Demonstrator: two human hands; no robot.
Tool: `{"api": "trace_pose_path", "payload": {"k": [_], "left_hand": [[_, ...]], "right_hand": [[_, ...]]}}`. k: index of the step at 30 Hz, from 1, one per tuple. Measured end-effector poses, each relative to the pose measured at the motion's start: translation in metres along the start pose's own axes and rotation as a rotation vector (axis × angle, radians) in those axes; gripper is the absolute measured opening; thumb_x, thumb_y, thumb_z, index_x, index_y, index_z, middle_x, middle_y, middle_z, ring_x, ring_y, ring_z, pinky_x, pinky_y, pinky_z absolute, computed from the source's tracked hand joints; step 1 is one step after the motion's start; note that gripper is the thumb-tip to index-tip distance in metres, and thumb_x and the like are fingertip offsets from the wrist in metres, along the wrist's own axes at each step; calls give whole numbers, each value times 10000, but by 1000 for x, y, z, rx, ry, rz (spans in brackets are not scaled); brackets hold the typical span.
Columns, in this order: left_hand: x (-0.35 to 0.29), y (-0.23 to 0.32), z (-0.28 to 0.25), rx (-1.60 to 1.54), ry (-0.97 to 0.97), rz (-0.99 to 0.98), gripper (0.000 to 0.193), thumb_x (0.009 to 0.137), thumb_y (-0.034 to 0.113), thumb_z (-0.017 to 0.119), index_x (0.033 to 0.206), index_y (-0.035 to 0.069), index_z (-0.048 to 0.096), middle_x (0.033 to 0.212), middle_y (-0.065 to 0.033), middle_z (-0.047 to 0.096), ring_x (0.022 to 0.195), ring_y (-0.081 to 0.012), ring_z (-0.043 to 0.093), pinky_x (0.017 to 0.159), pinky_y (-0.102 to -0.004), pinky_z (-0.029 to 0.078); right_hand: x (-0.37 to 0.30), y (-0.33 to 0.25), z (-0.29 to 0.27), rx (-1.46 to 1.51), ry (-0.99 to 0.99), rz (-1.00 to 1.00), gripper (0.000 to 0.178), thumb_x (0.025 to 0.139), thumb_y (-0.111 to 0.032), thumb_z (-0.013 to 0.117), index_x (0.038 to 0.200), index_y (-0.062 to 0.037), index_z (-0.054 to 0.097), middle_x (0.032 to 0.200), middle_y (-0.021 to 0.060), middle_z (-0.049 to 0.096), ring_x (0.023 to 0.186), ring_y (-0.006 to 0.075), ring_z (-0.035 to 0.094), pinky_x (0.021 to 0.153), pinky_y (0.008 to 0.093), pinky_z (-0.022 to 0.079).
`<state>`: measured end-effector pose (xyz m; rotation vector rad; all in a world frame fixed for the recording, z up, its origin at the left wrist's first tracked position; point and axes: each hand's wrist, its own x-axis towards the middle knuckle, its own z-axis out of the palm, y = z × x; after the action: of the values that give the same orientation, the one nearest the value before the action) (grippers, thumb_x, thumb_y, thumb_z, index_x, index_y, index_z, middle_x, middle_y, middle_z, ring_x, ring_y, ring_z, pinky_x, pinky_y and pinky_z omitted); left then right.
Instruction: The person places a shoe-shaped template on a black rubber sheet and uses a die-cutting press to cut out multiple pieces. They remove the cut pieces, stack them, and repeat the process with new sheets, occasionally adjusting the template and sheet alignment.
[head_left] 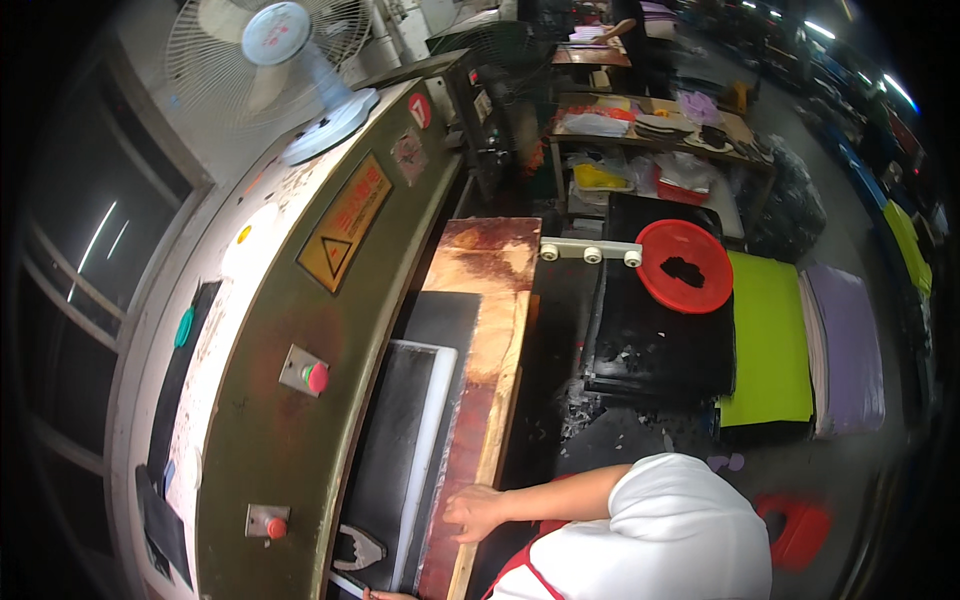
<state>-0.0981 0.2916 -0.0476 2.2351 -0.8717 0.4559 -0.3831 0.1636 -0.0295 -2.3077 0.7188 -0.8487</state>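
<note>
My right hand [473, 512] reaches in from the lower right and rests on the reddish, worn edge of a wooden board [490, 290]. Its fingers look loosely spread, with nothing visible in them. Only a sliver of my left hand [388, 596] shows at the bottom edge, beside the end of a white strip [346, 584]; its grip is hidden. Left of the board, a white bar [425, 450] lies along a black sheet [395, 420]. A grey curved piece with a notched edge [360, 548] lies on the sheet near my left hand.
A green machine beam [270, 350] with red push buttons runs along the left, a fan [275, 35] on top. A red bowl [685, 266] stands on stacked black sheets [655, 350], beside lime sheets [765, 340] and purple sheets [848, 350]. A roller bar [590, 247] sticks out behind.
</note>
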Motion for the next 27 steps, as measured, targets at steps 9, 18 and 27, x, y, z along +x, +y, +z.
{"api": "trace_pose_path", "payload": {"k": [9,18,27], "left_hand": [[-30,38,-24,-251,-168,-93,300,924,78,475,1178,-43,580,1141,-245,613,1039,-388,581,962,-421,422],[-68,-12,-133,81,-12,-91,174,842,40,594,1007,45,648,896,-135,631,842,-314,575,789,-410,443],[-71,-29,-146,165,-194,28,626,678,229,791,1240,64,570,1345,-177,459,1284,-404,388,1070,-507,328]], "right_hand": [[-36,-7,-20,-142,-72,101,257,777,-359,660,739,-104,658,706,98,628,681,306,637,590,427,519],[-50,-19,-33,-100,-247,187,176,741,-148,761,670,-62,624,551,78,571,509,256,568,491,370,439],[-63,-19,-30,-148,-248,204,282,797,-171,733,616,-54,552,525,106,556,470,283,571,464,370,435]]}}
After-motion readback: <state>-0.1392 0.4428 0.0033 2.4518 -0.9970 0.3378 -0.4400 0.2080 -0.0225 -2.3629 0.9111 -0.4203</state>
